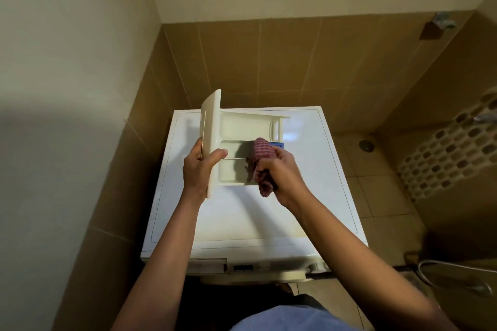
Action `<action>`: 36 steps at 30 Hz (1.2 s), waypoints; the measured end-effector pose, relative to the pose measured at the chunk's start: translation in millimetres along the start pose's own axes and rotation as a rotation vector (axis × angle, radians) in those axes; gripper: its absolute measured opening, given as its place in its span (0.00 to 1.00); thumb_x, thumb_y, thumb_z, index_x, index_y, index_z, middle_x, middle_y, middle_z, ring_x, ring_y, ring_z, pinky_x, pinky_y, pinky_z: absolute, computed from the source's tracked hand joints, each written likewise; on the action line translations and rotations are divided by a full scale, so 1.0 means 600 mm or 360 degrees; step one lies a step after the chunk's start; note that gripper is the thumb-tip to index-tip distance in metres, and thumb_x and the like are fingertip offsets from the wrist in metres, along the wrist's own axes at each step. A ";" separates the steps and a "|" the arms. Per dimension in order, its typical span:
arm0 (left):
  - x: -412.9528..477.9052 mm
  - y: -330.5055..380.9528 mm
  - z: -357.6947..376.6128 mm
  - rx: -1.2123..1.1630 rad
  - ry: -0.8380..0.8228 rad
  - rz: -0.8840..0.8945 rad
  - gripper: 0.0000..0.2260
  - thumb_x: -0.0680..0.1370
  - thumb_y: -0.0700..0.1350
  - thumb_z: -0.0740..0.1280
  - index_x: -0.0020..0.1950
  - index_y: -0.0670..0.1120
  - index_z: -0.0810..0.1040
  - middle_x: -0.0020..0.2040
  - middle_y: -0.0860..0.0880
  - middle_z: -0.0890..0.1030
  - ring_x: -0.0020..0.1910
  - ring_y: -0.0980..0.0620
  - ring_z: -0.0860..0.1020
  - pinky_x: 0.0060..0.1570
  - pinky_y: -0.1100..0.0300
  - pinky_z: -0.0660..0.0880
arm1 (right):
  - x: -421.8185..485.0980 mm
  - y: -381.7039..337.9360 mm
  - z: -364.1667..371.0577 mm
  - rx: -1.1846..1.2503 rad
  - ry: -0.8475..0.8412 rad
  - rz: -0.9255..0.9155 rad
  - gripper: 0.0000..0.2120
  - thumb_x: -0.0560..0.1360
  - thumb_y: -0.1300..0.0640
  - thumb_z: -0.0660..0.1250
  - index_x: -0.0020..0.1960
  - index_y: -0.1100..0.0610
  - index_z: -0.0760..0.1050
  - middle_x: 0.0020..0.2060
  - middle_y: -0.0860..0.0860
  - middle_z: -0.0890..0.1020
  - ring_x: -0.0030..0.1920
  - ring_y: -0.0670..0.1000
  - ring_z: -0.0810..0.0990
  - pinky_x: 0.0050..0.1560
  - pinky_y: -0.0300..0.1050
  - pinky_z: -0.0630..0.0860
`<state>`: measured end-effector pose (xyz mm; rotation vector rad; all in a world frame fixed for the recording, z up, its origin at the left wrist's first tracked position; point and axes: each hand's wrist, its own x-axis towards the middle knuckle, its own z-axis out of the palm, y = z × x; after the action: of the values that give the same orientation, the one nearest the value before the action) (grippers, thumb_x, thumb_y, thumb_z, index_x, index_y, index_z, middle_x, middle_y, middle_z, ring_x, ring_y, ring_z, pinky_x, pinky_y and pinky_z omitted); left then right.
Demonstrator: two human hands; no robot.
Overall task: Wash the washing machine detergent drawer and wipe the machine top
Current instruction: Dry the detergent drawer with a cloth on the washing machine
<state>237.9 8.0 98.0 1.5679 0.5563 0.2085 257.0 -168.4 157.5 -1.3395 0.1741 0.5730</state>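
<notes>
The cream detergent drawer is held above the white washing machine top, turned with its front panel to the left and its compartments facing me. My left hand grips the front panel, thumb over its edge. My right hand grips a bunched red-and-white checked cloth and presses it into the drawer's middle compartment. A blue insert shows just behind the cloth.
The machine stands in a corner, with a cream wall on the left and brown tiled walls behind and to the right. The empty drawer slot shows at the machine's front left. A floor drain and a shower hose are at the right.
</notes>
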 end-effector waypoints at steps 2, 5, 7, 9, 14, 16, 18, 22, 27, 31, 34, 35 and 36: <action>-0.002 0.001 0.010 0.0018 0.0004 0.0041 0.26 0.63 0.55 0.74 0.60 0.59 0.78 0.52 0.52 0.83 0.51 0.46 0.82 0.52 0.44 0.80 | 0.010 0.005 0.016 -0.0263 -0.0003 -0.0018 0.18 0.69 0.73 0.59 0.58 0.64 0.70 0.33 0.58 0.73 0.27 0.54 0.70 0.22 0.42 0.65; -0.014 0.005 0.024 0.0107 0.0010 0.0124 0.35 0.61 0.58 0.74 0.68 0.54 0.74 0.54 0.53 0.81 0.52 0.50 0.80 0.51 0.52 0.81 | 0.027 0.003 0.043 -0.0679 -0.0066 0.0072 0.20 0.71 0.67 0.65 0.61 0.61 0.64 0.43 0.58 0.75 0.35 0.53 0.76 0.34 0.55 0.79; -0.020 0.006 0.031 0.0143 0.0004 0.0162 0.39 0.61 0.58 0.73 0.72 0.52 0.71 0.56 0.52 0.81 0.53 0.51 0.80 0.51 0.56 0.81 | 0.040 0.002 0.052 -0.0871 -0.0067 0.0189 0.23 0.68 0.63 0.67 0.60 0.61 0.63 0.50 0.60 0.74 0.37 0.53 0.76 0.36 0.52 0.79; -0.025 0.008 0.035 0.0115 -0.0028 0.0153 0.39 0.62 0.56 0.73 0.73 0.51 0.70 0.54 0.56 0.81 0.53 0.52 0.81 0.52 0.54 0.81 | 0.048 -0.005 0.058 -0.1048 -0.0065 0.0254 0.31 0.61 0.57 0.70 0.62 0.61 0.63 0.52 0.60 0.75 0.40 0.55 0.78 0.35 0.49 0.76; -0.039 0.007 0.041 0.0003 -0.0063 0.0034 0.38 0.58 0.57 0.73 0.69 0.57 0.72 0.46 0.64 0.83 0.48 0.55 0.83 0.50 0.52 0.81 | 0.063 -0.011 0.049 -0.1777 -0.0231 0.0310 0.41 0.57 0.45 0.71 0.65 0.61 0.63 0.60 0.62 0.72 0.54 0.59 0.72 0.42 0.49 0.73; -0.044 0.005 0.048 0.0023 -0.0052 0.0008 0.41 0.57 0.58 0.74 0.71 0.55 0.71 0.50 0.60 0.82 0.51 0.55 0.81 0.50 0.56 0.80 | 0.066 -0.003 0.032 -0.2173 -0.0235 0.0191 0.22 0.69 0.54 0.66 0.59 0.57 0.63 0.56 0.60 0.71 0.57 0.59 0.65 0.42 0.48 0.70; -0.046 0.003 0.051 0.0057 -0.0027 -0.0016 0.44 0.57 0.59 0.75 0.73 0.54 0.70 0.55 0.56 0.81 0.54 0.52 0.80 0.54 0.55 0.79 | 0.055 0.005 0.019 -0.2466 -0.0127 -0.0103 0.15 0.71 0.54 0.64 0.54 0.54 0.63 0.52 0.57 0.77 0.60 0.59 0.60 0.49 0.50 0.65; -0.043 0.006 0.051 -0.0005 -0.0021 -0.0030 0.36 0.59 0.59 0.74 0.67 0.57 0.74 0.51 0.58 0.83 0.51 0.52 0.81 0.54 0.48 0.80 | 0.043 0.052 0.011 -0.2719 0.0413 -0.0720 0.16 0.67 0.50 0.72 0.49 0.54 0.72 0.44 0.50 0.82 0.57 0.57 0.68 0.46 0.50 0.62; -0.049 0.005 0.056 0.0005 -0.0181 0.0074 0.28 0.59 0.55 0.75 0.59 0.64 0.77 0.49 0.59 0.84 0.49 0.54 0.82 0.52 0.51 0.80 | 0.047 0.062 0.011 -0.2326 0.0425 -0.0536 0.15 0.69 0.50 0.68 0.52 0.56 0.71 0.47 0.51 0.80 0.59 0.58 0.63 0.48 0.49 0.57; -0.050 0.004 0.059 -0.0067 -0.0148 0.0107 0.28 0.62 0.54 0.73 0.62 0.58 0.78 0.51 0.53 0.84 0.52 0.48 0.82 0.52 0.46 0.81 | 0.034 0.052 0.026 -0.1637 0.0501 -0.0547 0.09 0.69 0.57 0.66 0.49 0.56 0.72 0.40 0.48 0.70 0.58 0.57 0.62 0.49 0.49 0.59; -0.049 0.010 0.059 -0.0087 -0.0139 0.0125 0.29 0.62 0.57 0.72 0.62 0.54 0.77 0.53 0.50 0.83 0.53 0.46 0.81 0.51 0.48 0.81 | 0.023 0.026 0.043 -0.1453 0.0336 -0.0497 0.09 0.71 0.59 0.66 0.51 0.55 0.73 0.37 0.42 0.60 0.58 0.56 0.62 0.56 0.51 0.63; -0.049 0.012 0.058 -0.0084 -0.0151 0.0136 0.29 0.62 0.57 0.72 0.62 0.55 0.77 0.53 0.51 0.83 0.54 0.46 0.81 0.51 0.50 0.81 | 0.020 0.019 0.048 -0.1419 0.0284 -0.0451 0.08 0.71 0.59 0.65 0.51 0.55 0.73 0.38 0.42 0.60 0.58 0.56 0.63 0.58 0.52 0.65; -0.048 0.014 0.056 -0.0082 -0.0163 0.0154 0.29 0.62 0.58 0.72 0.63 0.55 0.76 0.53 0.51 0.83 0.54 0.46 0.81 0.51 0.51 0.81 | 0.019 0.013 0.051 -0.1393 0.0253 -0.0434 0.08 0.72 0.59 0.64 0.50 0.54 0.73 0.39 0.43 0.63 0.59 0.56 0.63 0.59 0.51 0.65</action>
<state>230.1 -35.0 109.1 1.5474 0.3929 0.2130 256.7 -135.2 153.2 -2.2172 -0.1565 0.3059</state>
